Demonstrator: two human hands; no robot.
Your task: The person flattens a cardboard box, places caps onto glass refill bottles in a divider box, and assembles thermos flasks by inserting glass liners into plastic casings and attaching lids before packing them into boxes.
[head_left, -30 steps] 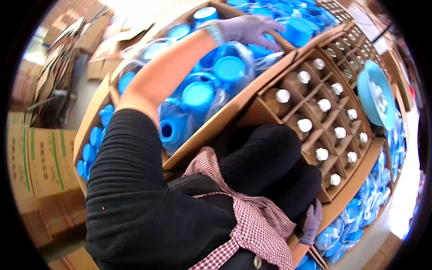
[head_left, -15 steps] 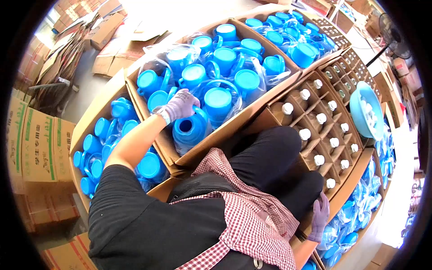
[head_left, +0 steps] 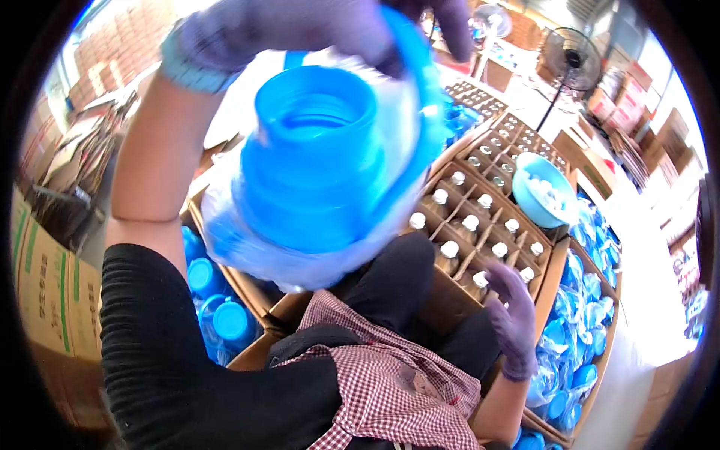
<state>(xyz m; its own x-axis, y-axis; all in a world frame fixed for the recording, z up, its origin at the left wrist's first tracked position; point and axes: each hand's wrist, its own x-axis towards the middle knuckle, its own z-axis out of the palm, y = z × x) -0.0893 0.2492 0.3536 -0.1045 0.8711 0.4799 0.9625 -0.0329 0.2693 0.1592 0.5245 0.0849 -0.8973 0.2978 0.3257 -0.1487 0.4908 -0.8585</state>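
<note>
Close to the camera, my left hand (head_left: 315, 30), in a purple glove, grips the looped handle of a blue plastic thermos shell (head_left: 315, 172). The shell is raised above my lap with its round neck open at the top, and a clear plastic bag (head_left: 232, 240) wraps its lower part. Motion smears both the hand and the shell. My right hand (head_left: 514, 319), gloved too, is held up beside the carton of white-capped bottles (head_left: 480, 244). Its fingers are curved and apart, with nothing in them.
A light-blue basin (head_left: 536, 199) with small white pieces sits on the divided cartons. More bagged blue shells (head_left: 577, 322) fill a box at the right, and others (head_left: 225, 319) stand at the left. A pedestal fan (head_left: 571, 60) stands behind.
My left hand has lifted the blue thermos shell out of the carton and up close to the camera. The right hand has risen from beside my knee. The view has shifted.
</note>
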